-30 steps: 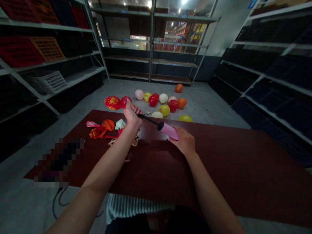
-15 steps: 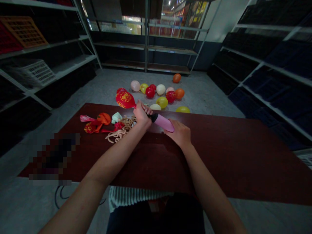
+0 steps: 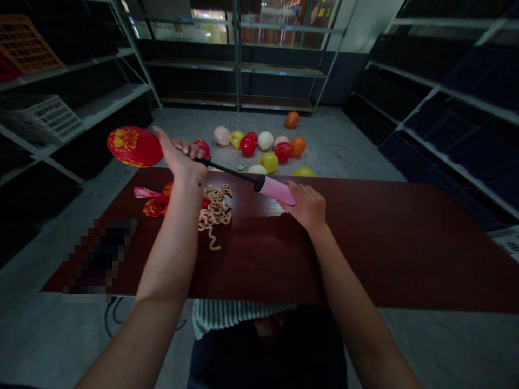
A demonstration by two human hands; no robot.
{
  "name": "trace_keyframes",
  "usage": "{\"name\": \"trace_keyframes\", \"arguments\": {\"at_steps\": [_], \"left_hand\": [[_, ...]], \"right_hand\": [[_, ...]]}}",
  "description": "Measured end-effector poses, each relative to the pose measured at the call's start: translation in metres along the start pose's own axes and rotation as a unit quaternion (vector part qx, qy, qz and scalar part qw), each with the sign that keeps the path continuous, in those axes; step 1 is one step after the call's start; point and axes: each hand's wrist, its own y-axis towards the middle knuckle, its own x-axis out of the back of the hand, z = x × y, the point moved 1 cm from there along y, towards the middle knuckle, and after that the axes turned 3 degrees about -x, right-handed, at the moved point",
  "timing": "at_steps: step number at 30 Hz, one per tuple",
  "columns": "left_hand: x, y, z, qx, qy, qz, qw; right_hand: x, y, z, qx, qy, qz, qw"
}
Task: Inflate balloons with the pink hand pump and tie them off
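Note:
My left hand (image 3: 180, 158) is closed around the black nozzle end of a hand pump and the neck of a red balloon (image 3: 133, 146) with gold print, which swells out to the left above the table's far edge. The pump's black rod (image 3: 227, 171) is drawn out between my hands. My right hand (image 3: 308, 206) grips the pink pump barrel (image 3: 277, 190) over the dark red table (image 3: 365, 243).
Limp red and orange balloons (image 3: 156, 201) and a heap of pale curly bands (image 3: 214, 213) lie on the table by my left arm. Several inflated balloons (image 3: 263, 148) sit on the grey floor beyond. Metal shelving lines both sides and the back. A blurred-out patch covers the table's left end.
The pump has been pushed in and drawn out again: my left hand moved left and away from my right. The red balloon has grown bigger. The camera tilted down.

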Motion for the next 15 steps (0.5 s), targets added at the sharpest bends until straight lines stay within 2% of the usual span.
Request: {"name": "trace_keyframes", "arguments": {"at_steps": [3,6,10,15], "left_hand": [[-0.002,-0.004,-0.005,-0.015,0.025,0.010,1.000],[-0.009,-0.017,0.004,-0.066,0.043,0.040,0.996],[-0.019,-0.039,0.026,-0.122,0.058,0.075,0.988],[-0.016,-0.060,0.068,-0.092,0.059,0.081,0.991]], "right_hand": [[-0.002,-0.002,0.003,-0.018,0.016,0.003,1.000],[-0.006,-0.009,0.002,-0.040,0.052,0.005,0.998],[-0.009,-0.016,-0.004,-0.053,0.090,0.001,0.995],[-0.011,-0.015,0.001,-0.049,0.104,0.001,0.993]]}}
